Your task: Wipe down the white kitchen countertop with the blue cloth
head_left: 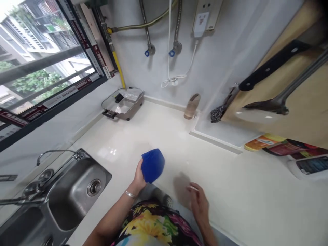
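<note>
A folded blue cloth is in my left hand, which is closed on its left edge, above the front of the white countertop. The cloth hides some of my left fingertips. Over the counter's front edge, to the right of the cloth, hangs my right hand. Its fingers are loosely bent and somewhat apart, with no object visible in them. A pale streak shows near the fingertips, too small to make out. The right hand's shadow falls on the counter beside it.
A steel sink with a faucet lies on the left. An electric pan with a glass lid stands in the back corner. Near the wall is a brownish bottle. A knife and a ladle hang at right.
</note>
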A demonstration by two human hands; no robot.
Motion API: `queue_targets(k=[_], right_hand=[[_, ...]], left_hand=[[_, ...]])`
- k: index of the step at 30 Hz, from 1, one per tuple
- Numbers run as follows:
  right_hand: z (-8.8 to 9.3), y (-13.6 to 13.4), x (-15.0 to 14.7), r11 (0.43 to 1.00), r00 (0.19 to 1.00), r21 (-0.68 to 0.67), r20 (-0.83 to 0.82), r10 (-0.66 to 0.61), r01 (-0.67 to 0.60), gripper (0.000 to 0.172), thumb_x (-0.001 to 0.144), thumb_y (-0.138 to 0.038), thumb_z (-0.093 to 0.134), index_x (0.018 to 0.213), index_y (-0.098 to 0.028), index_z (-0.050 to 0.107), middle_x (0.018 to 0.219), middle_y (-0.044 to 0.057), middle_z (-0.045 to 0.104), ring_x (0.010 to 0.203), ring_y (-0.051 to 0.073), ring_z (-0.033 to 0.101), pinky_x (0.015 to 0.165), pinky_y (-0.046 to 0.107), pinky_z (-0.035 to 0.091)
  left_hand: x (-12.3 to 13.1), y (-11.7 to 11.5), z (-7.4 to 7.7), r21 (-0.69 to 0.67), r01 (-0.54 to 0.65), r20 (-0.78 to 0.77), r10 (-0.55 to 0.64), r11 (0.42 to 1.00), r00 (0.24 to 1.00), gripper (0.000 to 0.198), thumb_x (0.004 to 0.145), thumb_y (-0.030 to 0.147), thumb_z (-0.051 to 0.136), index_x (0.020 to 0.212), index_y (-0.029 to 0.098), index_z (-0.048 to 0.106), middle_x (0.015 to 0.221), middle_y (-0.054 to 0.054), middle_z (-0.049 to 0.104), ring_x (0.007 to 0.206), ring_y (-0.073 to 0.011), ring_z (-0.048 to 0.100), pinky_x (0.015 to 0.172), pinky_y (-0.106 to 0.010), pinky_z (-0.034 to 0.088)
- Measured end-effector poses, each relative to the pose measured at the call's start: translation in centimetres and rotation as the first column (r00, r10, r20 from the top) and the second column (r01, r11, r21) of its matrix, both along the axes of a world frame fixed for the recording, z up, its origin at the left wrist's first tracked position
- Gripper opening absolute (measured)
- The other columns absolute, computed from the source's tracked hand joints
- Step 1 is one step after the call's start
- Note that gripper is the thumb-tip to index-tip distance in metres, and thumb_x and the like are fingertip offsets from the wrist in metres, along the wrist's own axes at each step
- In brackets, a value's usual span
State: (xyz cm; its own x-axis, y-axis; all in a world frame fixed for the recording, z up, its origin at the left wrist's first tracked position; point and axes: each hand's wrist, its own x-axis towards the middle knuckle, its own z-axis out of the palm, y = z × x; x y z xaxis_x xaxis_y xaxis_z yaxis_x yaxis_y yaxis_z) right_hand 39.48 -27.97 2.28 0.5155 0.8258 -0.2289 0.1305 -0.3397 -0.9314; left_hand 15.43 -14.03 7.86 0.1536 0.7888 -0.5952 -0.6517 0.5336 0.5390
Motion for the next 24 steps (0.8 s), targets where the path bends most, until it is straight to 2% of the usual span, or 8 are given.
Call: queue_targets(k=[2,4,6,8,12,14,19,24], right_hand=[[2.2,1.8,-2.9,0.990,0.980,0.069,-0.148,0.130,-0.121,0.058,0.083,-0.067,0.059,0.121,-0.022,0.063,0.099,0.009,0.075,0.089,0.024,0.069,0.071,0.034,0.055],[3.9,3.2,-5.3,0.961,0.924,0.190,-0.291,0.249,-0.199,0.057,0.082,-0.061,0.067,0.126,-0.025,0.062,0.119,0.008,0.072,0.105,0.023,0.068,0.086,0.034,0.056],[4.8,4.1,-7.1,0.932,0.859,0.252,-0.380,0.342,-0.260,0.060,0.082,-0.056,0.071,0.133,-0.027,0.058,0.133,0.007,0.065,0.118,0.023,0.063,0.095,0.035,0.055],[4.9,4.3,-8.2,0.920,0.834,0.252,-0.399,0.381,-0.300,0.064,0.081,-0.053,0.073,0.137,-0.028,0.056,0.134,0.005,0.065,0.123,0.023,0.060,0.102,0.038,0.053],[4.1,3.8,-8.9,0.926,0.873,0.206,-0.319,0.368,-0.315,0.061,0.080,-0.052,0.074,0.133,-0.025,0.059,0.128,0.006,0.068,0.121,0.025,0.061,0.111,0.042,0.046],[3.9,3.5,-8.8,0.914,0.862,0.222,-0.313,0.398,-0.341,0.057,0.082,-0.052,0.071,0.132,-0.025,0.060,0.130,0.006,0.068,0.122,0.025,0.061,0.114,0.042,0.044],[3.9,3.4,-8.6,0.911,0.799,0.264,-0.443,0.407,-0.318,0.056,0.081,-0.052,0.072,0.129,-0.026,0.062,0.133,0.004,0.066,0.125,0.023,0.060,0.115,0.040,0.043],[3.4,3.8,-9.9,0.989,0.660,0.113,-0.737,0.147,-0.095,0.052,0.072,-0.057,0.074,0.112,-0.025,0.070,0.111,0.003,0.075,0.108,0.027,0.067,0.098,0.043,0.056]], left_hand=[[0.7,-1.7,-0.2,-0.011,0.008,-0.009,-0.008,1.000,1.000,0.053,0.087,0.061,0.062,0.116,0.018,0.072,0.108,-0.008,0.077,0.104,-0.0268,0.071,0.102,-0.044,0.054],[1.4,-3.5,-0.3,-0.024,0.011,-0.036,-0.012,1.000,0.999,0.052,0.086,0.060,0.063,0.113,0.016,0.072,0.106,-0.009,0.077,0.103,-0.0267,0.071,0.101,-0.043,0.054],[2.1,-5.3,-0.2,0.026,0.004,-0.077,-0.002,1.000,0.997,0.048,0.085,0.055,0.068,0.112,0.016,0.072,0.106,-0.009,0.077,0.104,-0.0255,0.070,0.102,-0.040,0.053],[2.7,-7.1,0.0,0.137,0.026,-0.153,-0.005,0.990,0.988,0.043,0.083,0.047,0.074,0.113,0.017,0.072,0.109,-0.008,0.076,0.107,-0.0235,0.068,0.103,-0.036,0.051],[2.9,-9.6,0.1,0.275,0.111,-0.359,-0.006,0.955,0.933,0.037,0.078,0.035,0.081,0.109,0.016,0.074,0.109,-0.008,0.075,0.103,-0.0199,0.067,0.100,-0.029,0.049],[2.5,-10.0,0.0,0.283,0.081,-0.374,0.032,0.956,0.927,0.038,0.077,0.036,0.082,0.108,0.015,0.074,0.108,-0.008,0.075,0.100,-0.0195,0.067,0.097,-0.029,0.049],[1.2,-9.6,0.3,0.249,-0.054,-0.220,0.110,0.967,0.969,0.043,0.076,0.037,0.082,0.112,0.019,0.070,0.101,-0.006,0.076,0.099,-0.0207,0.069,0.092,-0.032,0.053],[-1.0,-8.9,1.5,0.272,-0.161,-0.070,0.187,0.949,0.980,0.026,0.074,0.030,0.078,0.097,0.018,0.071,0.092,-0.003,0.075,0.093,-0.0204,0.070,0.091,-0.033,0.054]])
